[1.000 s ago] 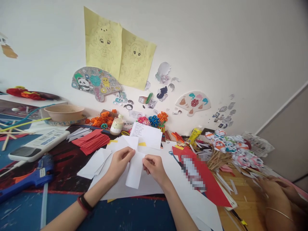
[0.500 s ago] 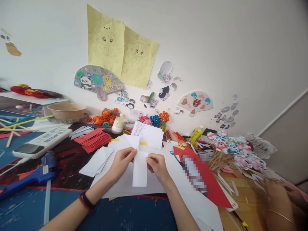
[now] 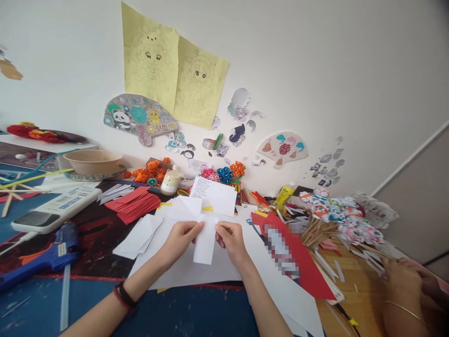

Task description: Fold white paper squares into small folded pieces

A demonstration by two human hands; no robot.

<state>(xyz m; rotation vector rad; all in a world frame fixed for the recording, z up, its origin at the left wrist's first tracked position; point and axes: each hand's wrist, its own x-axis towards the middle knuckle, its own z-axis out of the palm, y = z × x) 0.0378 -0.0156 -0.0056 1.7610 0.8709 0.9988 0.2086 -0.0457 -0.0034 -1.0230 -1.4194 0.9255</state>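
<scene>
Between my two hands is a narrow white strip of paper (image 3: pixel 205 245), held upright over large white sheets (image 3: pixel 168 274). My left hand (image 3: pixel 182 238) pinches its left edge near the top between thumb and fingers. On the opposite edge my right hand (image 3: pixel 231 239) has the same kind of pinch. Behind the strip stand white cards, one with a handwritten list (image 3: pixel 206 189). A small stack of white paper pieces (image 3: pixel 138 236) lies left of my left hand, with a pile of red paper pieces (image 3: pixel 133 203) beyond it.
A blue glue gun (image 3: pixel 52 257) and a white power strip (image 3: pixel 58 210) lie at left. To the right are a red sheet (image 3: pixel 315 278), a yellow glue bottle (image 3: pixel 283 196) and paper flowers on sticks (image 3: pixel 326 210). Another person's hands (image 3: pixel 403 281) are at the far right.
The lower end of the paper strip has risen slightly, and my right hand is turned a little. Both hands keep their pinch. The whole view has shifted slightly.
</scene>
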